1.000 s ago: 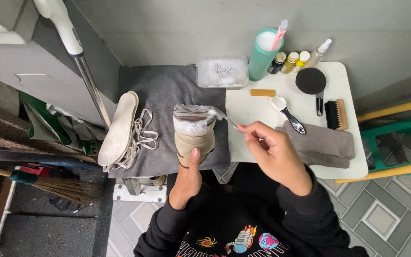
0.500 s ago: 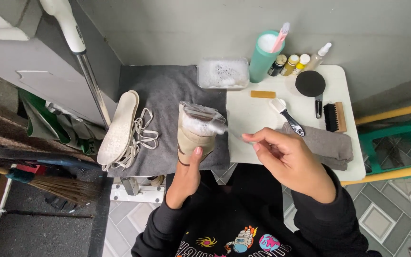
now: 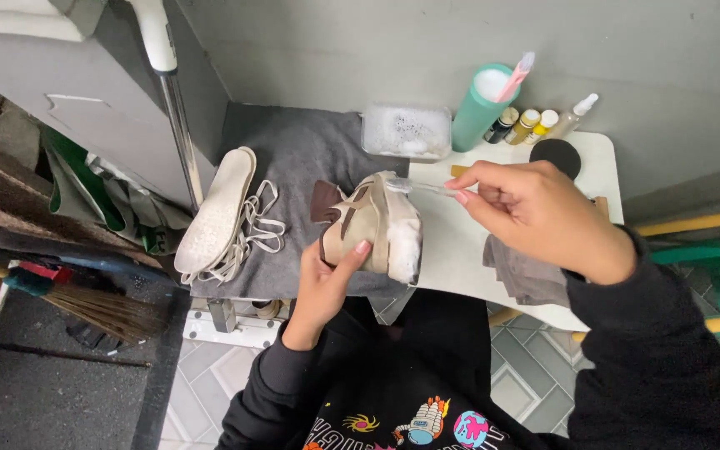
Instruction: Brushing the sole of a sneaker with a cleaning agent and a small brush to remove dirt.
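Left hand (image 3: 324,282) grips beige sneaker (image 3: 370,229) from below, fingers wrapped; right hand (image 3: 535,212) pinches slim brush (image 3: 427,188), bristles touching the sneaker's foamy sole.

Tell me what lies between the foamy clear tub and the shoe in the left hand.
In the head view, only bare grey towel lies between the foamy tub and the shoe; nothing else sits on that stretch, and the brush passes just beside it.

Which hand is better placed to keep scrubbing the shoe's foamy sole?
Right. The right hand already holds the brush, its tip on the shoe; the left hand grips the shoe.
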